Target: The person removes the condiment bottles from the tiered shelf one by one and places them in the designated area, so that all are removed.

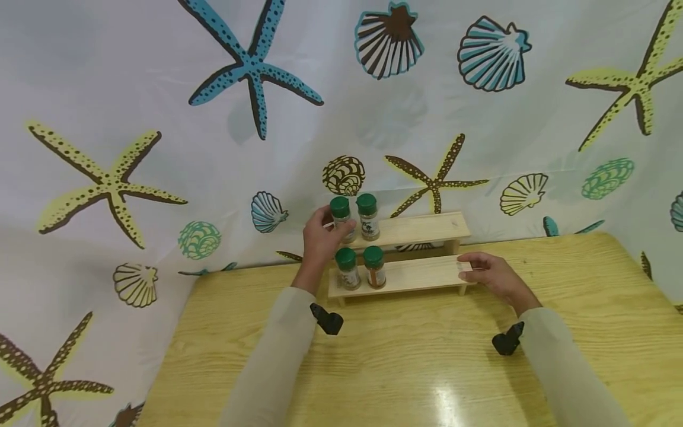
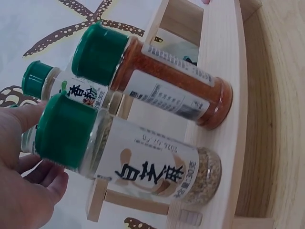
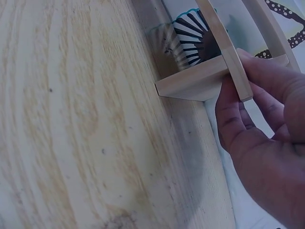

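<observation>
A two-tier wooden shelf rack [image 1: 418,273] stands on the table against the curtain. My left hand [image 1: 319,242] grips a green-capped spice jar [image 1: 340,207] at the left end of the upper tier; the left wrist view mostly hides that jar. Right beside it is another spice jar [image 1: 368,220]. On the lower tier, a white sesame jar [image 2: 143,160] and a jar of red powder [image 2: 167,86] stand side by side at the left. At the opposite end, my right hand [image 1: 493,277] pinches the lower board's edge [image 3: 233,71] between thumb and fingers.
The wood-grain table [image 1: 405,356] extends in front of the rack and to both sides. Behind it hangs a white curtain [image 1: 320,148] printed with starfish and shells. Black wrist cameras [image 1: 326,320] sit on both sleeves.
</observation>
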A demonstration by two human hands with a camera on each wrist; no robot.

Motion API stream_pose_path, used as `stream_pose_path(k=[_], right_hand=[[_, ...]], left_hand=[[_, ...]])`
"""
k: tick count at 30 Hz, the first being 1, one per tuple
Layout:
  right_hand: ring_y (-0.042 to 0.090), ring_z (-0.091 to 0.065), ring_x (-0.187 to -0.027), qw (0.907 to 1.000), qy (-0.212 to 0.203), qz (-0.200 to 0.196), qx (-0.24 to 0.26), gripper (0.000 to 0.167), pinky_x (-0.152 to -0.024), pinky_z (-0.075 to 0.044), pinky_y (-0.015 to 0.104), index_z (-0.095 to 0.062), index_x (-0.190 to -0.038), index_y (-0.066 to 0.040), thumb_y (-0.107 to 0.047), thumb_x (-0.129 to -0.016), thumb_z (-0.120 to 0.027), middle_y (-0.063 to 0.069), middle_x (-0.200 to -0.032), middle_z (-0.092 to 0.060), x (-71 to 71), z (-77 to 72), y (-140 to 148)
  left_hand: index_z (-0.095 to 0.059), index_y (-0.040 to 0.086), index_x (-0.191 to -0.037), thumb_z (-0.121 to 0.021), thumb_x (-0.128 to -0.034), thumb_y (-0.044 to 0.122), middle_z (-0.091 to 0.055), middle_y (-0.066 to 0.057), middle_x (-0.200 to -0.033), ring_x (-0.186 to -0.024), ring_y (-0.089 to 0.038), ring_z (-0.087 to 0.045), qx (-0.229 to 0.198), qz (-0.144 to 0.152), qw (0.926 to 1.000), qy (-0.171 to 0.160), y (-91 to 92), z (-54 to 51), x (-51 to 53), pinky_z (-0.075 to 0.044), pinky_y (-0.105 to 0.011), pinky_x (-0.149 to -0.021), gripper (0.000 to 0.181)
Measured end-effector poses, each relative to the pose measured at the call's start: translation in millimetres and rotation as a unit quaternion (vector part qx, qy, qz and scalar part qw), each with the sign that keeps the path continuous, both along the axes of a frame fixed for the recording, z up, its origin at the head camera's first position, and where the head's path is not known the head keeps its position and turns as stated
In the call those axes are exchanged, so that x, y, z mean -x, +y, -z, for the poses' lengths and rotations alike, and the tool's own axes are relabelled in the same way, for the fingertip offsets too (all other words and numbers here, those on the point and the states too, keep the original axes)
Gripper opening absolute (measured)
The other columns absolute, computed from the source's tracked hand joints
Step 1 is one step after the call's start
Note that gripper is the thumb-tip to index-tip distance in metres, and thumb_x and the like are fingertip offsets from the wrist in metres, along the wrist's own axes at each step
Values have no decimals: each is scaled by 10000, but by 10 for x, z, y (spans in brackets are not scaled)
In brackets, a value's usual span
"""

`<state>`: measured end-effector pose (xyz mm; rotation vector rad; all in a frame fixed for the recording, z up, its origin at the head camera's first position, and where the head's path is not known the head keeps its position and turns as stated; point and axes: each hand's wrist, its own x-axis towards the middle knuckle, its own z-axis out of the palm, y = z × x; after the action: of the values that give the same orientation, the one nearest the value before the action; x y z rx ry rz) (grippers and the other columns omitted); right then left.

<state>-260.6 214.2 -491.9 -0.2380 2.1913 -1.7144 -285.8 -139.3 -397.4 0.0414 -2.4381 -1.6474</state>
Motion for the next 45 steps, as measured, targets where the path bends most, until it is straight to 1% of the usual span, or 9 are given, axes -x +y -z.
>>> stream_pose_path(k=[5,9,13,21,28,30,36,40,45], right_hand=[[423,-123,-1442,10000,-48,-85,8,589,-1132,-273,581,-409,-1385,26,-228,-910,-644,245,-1536,-220,56,16,2],[417,-115,-1447,9999,-72,-115,-46,587,-1137,-265,579,-414,-1389,10,-237,-909,-646,232,-1546,-211,111,17,13],[414,-135,-1443,9999,-76,-127,-90,575,-1132,-281,575,-420,-1384,5,-231,-910,-645,230,-1537,-233,166,1,24],[418,-153,-1435,9998,-103,-159,-92,571,-1114,-313,568,-412,-1392,10,-209,-915,-638,235,-1545,-200,203,-58,-16],[423,-145,-1435,9998,-120,-142,-91,576,-1108,-321,568,-398,-1392,37,-194,-918,-631,242,-1532,-229,227,-84,-13],[425,-140,-1436,9997,-109,-167,-102,578,-1109,-320,569,-397,-1392,37,-200,-919,-630,242,-1531,-230,237,-84,-13],[424,-152,-1433,9997,-166,-125,-164,593,-1100,-336,563,-394,-1399,27,-213,-915,-638,243,-1530,-233,171,-80,-32],[431,-173,-1422,9994,-173,-84,-287,603,-1088,-350,560,-396,-1401,20,-229,-911,-644,253,-1523,-239,131,-91,-48],[436,-163,-1424,9987,-158,-74,-486,607,-1095,-342,561,-398,-1402,10,-253,-913,-641,260,-1529,-223,74,-86,-59]], left_hand=[[-517,46,-1291,-704,-861,284,-571,-133,-1251,-1206,-269,-515,-16,-142,9999,35,35,48,43,-450,-402,-1053,526],[-538,56,-1266,-688,-874,282,-585,-122,-1239,-1195,-264,-534,59,-295,9995,38,62,53,74,-466,-404,-1033,477],[-545,56,-1251,-692,-871,277,-592,-125,-1227,-1191,-266,-544,76,-355,9993,45,75,46,106,-473,-403,-1024,464],[-570,53,-1183,-708,-863,252,-593,-115,-1190,-1190,-251,-534,-42,-234,9997,59,1,-31,106,-457,-377,-1046,402],[-574,72,-1172,-712,-858,279,-592,-99,-1199,-1197,-235,-531,98,57,9999,23,-85,-136,94,-461,-356,-1046,400],[-573,86,-1177,-708,-859,296,-590,-89,-1210,-1205,-230,-530,180,115,9998,2,-115,-180,68,-465,-358,-1043,405],[-579,85,-1167,-710,-858,291,-596,-93,-1201,-1206,-231,-535,203,300,9991,202,-253,-276,-126,-463,-353,-1047,394],[-578,68,-1158,-711,-859,275,-595,-110,-1187,-1203,-230,-540,117,384,9987,326,-399,-283,-269,-470,-355,-1039,388],[-569,54,-1179,-711,-860,237,-588,-130,-1180,-1171,-224,-544,61,466,9980,431,-585,-240,-471,-478,-349,-1023,394]])
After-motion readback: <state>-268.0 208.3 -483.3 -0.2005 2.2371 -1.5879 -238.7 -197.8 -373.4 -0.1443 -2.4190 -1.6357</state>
